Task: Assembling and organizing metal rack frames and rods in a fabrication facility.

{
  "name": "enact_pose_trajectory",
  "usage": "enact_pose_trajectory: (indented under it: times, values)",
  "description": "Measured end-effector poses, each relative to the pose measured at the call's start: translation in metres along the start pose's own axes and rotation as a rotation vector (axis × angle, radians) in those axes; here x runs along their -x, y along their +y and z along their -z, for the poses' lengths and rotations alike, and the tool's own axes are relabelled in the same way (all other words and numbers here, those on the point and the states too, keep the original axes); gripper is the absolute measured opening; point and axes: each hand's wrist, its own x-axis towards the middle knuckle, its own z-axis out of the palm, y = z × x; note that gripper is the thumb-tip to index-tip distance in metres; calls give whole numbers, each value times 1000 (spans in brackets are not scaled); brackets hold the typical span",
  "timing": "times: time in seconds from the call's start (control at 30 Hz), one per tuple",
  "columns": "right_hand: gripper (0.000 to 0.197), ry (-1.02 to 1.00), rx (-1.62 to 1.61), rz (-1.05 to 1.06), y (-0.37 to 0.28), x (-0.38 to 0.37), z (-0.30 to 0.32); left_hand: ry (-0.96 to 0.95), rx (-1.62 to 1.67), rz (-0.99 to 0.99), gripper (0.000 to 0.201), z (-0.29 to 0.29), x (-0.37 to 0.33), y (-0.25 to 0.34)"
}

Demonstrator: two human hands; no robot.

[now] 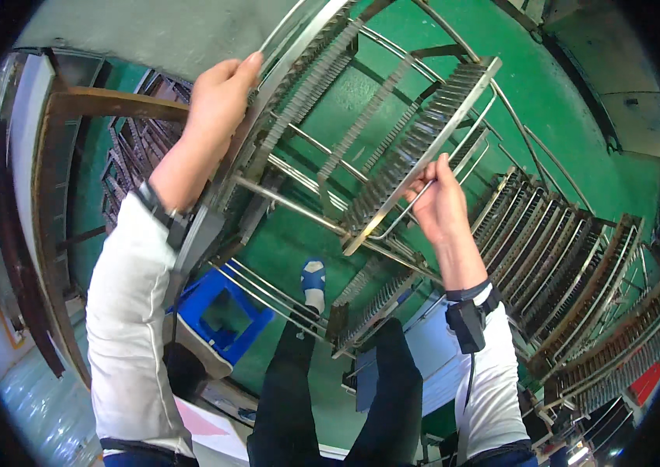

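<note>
A tall metal slotted rack [454,117] stands in front of me, with toothed rails along both sides and tubular crossbars between them. My left hand [225,93] is closed at its left side, thumb and fingers pinched by a thin rod along the left rail [299,50]. At the right rail, my right hand [440,204] has its fingers curled around a thin bent rod on the rack's outer side. Both wrists wear black strapped devices. Lower down, more toothed rails [380,311] of the frame show close to my legs.
Several similar slotted racks [556,257] stand in a row at the right. A blue plastic stool [225,311] is at lower left, near my foot on the green floor [423,23]. Left of me are a brown metal frame [42,194] and stacked dark racks [139,156]. A grey surface [143,31] lies beyond.
</note>
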Motion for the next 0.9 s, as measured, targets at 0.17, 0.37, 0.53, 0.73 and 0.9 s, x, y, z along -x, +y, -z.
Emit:
enact_pose_trajectory:
  times: [0.17,0.37,0.53,0.73,0.9]
  values:
    - [44,54,139,-65,27,68,-24,12,35,68,35,67,85,-7]
    - [42,93,434,-228,70,168,-40,65,-40,233,37,123,175,-59]
    - [38,24,712,-443,123,232,-35,118,-40,317,35,144,219,-141]
    - [37,262,555,-637,174,267,-13,67,-183,302,40,131,225,-216]
    - [34,437,617,-556,182,273,35,34,-165,231,42,110,192,-260]
